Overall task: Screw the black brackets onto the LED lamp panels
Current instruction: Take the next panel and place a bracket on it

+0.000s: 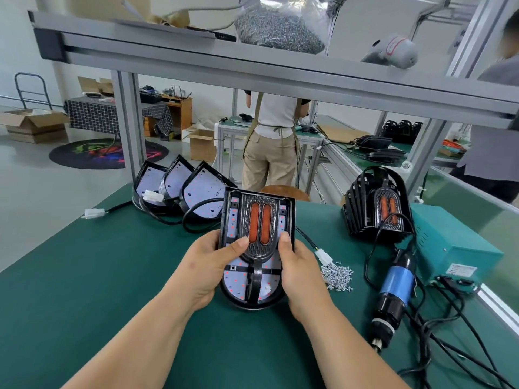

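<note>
Both hands grip one lamp assembly at the centre of the frame. The left hand [210, 265] clasps its left edge with the thumb laid across the top face. The right hand [299, 265] clasps the right edge, its thumb pressed on the black rim. Between them is an LED lamp panel [240, 280], a flat white board dotted with small red points, squared at the far end and rounded at the near end, set in a glossy black shell. On top of it sits the black bracket [259, 220], a keyhole-shaped piece with a stippled, pebbled surface and two long orange oval strips side by side. A narrow black rib runs from it toward the rounded end.

Everything lies on a table covered with a smooth dark green mat [84, 276]. At centre left, three bare panels [179, 186] lean in a row, their white faces showing and black cables curling from them. At the right, a stack of finished lamps [376, 203] stands upright, ribbed and black. Just right of the right hand is a loose heap of small silvery screws [337, 277]. Beyond it lies an electric screwdriver [396, 287], cylindrical, with a blue body and black ends. Its cord leads toward a boxy teal power unit [449, 248]. Across the top of the frame, a clear plastic bag of screws [278, 29] rests on a grey aluminium shelf frame [196, 60].
</note>
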Action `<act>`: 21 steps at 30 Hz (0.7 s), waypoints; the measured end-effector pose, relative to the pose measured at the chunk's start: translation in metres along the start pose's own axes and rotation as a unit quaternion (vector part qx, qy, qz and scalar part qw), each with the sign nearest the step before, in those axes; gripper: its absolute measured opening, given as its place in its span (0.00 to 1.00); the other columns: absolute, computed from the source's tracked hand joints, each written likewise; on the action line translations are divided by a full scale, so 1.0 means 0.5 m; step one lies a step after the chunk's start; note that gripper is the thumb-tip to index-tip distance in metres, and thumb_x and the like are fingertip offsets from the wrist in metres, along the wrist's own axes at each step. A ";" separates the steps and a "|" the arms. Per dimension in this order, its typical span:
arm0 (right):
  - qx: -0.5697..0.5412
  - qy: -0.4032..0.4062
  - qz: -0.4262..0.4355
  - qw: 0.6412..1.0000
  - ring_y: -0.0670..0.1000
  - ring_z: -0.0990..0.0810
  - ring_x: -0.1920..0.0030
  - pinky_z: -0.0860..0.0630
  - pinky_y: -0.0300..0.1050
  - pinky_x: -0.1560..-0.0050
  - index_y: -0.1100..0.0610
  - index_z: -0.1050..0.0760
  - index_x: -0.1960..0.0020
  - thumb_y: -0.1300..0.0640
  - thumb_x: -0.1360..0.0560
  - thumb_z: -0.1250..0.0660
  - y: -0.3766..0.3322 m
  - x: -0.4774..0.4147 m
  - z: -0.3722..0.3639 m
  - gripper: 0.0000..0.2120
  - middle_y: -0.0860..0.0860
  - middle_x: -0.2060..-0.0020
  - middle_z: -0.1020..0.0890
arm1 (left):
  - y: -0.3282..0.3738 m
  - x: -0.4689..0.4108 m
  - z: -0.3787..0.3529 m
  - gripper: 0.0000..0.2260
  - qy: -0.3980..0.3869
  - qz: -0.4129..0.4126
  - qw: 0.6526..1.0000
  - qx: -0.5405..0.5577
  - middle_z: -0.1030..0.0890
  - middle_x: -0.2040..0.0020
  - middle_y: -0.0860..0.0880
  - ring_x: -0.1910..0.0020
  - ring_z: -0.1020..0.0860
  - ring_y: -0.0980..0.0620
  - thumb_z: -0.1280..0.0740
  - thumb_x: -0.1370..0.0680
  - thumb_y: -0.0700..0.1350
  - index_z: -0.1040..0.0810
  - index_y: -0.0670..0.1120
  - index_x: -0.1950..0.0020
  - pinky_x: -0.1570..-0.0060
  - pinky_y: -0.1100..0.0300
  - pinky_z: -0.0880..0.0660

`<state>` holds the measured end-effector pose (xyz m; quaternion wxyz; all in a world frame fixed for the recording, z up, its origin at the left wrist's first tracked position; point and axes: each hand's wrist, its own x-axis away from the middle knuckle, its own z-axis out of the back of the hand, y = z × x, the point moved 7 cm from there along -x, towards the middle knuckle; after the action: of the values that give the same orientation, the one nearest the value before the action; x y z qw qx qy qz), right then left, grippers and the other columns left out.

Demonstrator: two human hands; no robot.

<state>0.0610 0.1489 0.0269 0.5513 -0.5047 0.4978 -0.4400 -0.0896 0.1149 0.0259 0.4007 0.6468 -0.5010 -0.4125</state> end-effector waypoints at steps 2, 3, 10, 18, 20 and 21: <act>-0.019 -0.007 -0.008 1.000 0.47 0.15 0.48 0.22 0.52 0.38 0.52 0.18 0.49 0.47 0.17 0.41 -0.001 0.002 -0.001 0.15 0.45 0.52 0.13 | 0.001 0.001 0.001 0.18 0.004 0.007 1.000 0.003 0.14 0.47 0.40 0.49 0.15 0.44 0.28 0.31 0.44 0.19 0.39 0.43 0.53 0.57 0.18; -0.037 -0.014 -0.013 0.999 0.48 0.15 0.47 0.23 0.54 0.37 0.53 0.17 0.48 0.46 0.18 0.40 0.000 0.003 -0.002 0.15 0.46 0.51 0.13 | 0.002 0.002 0.002 0.19 0.006 0.012 1.000 0.006 0.14 0.47 0.40 0.48 0.15 0.44 0.28 0.31 0.45 0.19 0.39 0.42 0.53 0.57 0.18; -0.136 -0.064 0.005 0.989 0.56 0.15 0.45 0.20 0.50 0.43 0.58 0.19 0.43 0.48 0.31 0.29 -0.011 0.010 -0.012 0.20 0.54 0.48 0.14 | -0.008 0.021 -0.004 0.20 -0.054 0.104 0.993 0.007 0.16 0.44 0.37 0.46 0.16 0.41 0.29 0.29 0.44 0.20 0.37 0.39 0.48 0.52 0.18; -0.157 -0.098 -0.089 0.979 0.55 0.14 0.54 0.16 0.48 0.52 0.62 0.19 0.45 0.55 0.26 0.28 0.009 0.018 -0.025 0.14 0.58 0.52 0.13 | 0.000 0.017 0.027 0.38 0.036 0.153 0.987 -0.043 0.15 0.45 0.43 0.45 0.16 0.45 0.46 0.29 0.73 0.15 0.44 0.43 0.38 0.49 0.25; -0.152 -0.122 -0.127 0.973 0.56 0.13 0.57 0.16 0.49 0.56 0.60 0.16 0.50 0.56 0.24 0.29 0.017 0.025 -0.031 0.08 0.59 0.53 0.13 | -0.004 0.014 0.039 0.40 0.048 0.169 0.984 -0.019 0.15 0.45 0.39 0.45 0.16 0.41 0.49 0.25 0.72 0.18 0.40 0.40 0.39 0.47 0.24; -0.144 -0.125 -0.136 0.972 0.57 0.13 0.56 0.16 0.52 0.53 0.59 0.15 0.53 0.56 0.24 0.29 0.020 0.027 -0.032 0.07 0.59 0.53 0.13 | -0.004 0.013 0.044 0.40 0.053 0.175 0.983 -0.008 0.15 0.45 0.39 0.46 0.16 0.40 0.50 0.24 0.72 0.18 0.40 0.39 0.41 0.47 0.23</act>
<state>0.0462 0.1349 0.0157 0.4654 -0.6929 0.4097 -0.3680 -0.1088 0.1068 0.0156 0.4983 0.5663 -0.5812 -0.3051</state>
